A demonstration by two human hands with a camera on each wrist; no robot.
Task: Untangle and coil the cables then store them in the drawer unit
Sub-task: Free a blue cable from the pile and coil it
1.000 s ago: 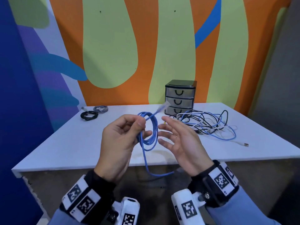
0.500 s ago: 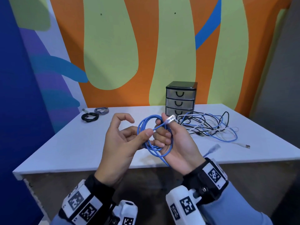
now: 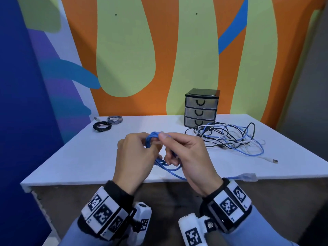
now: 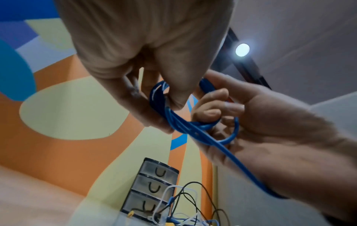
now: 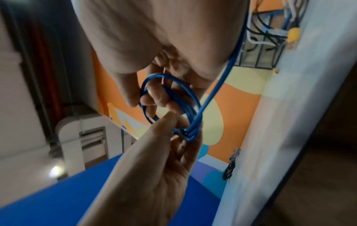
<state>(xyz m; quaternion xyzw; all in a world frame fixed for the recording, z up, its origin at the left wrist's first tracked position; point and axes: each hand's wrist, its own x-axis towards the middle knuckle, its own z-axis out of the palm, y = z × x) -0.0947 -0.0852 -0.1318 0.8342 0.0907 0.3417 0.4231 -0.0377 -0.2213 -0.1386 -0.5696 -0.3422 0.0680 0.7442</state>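
Note:
Both hands hold a coiled blue network cable [image 3: 152, 139] above the table's front edge. My left hand [image 3: 136, 153] pinches the bundled loops [image 4: 160, 104] between thumb and fingers. My right hand [image 3: 181, 151] has fingers curled through the coil [image 5: 170, 94] and pinches one end near the top. The cable's loose tail runs under my right wrist, and its clear plug [image 3: 248, 177] hangs at the table edge. A tangle of black, white and blue cables [image 3: 229, 137] lies in front of the drawer unit [image 3: 201, 107], whose three drawers are closed.
A black coiled cable [image 3: 102, 126] and a grey coiled cable [image 3: 114, 119] lie at the table's far left corner. A white USB plug [image 3: 274, 161] trails from the tangle toward the right edge. The white table [image 3: 88, 157] backs onto a painted wall.
The right hand went from open beside the coil to gripping it, then turned over with fingers through the loops. Both hands dropped lower, and the tail's plug swung out to the right.

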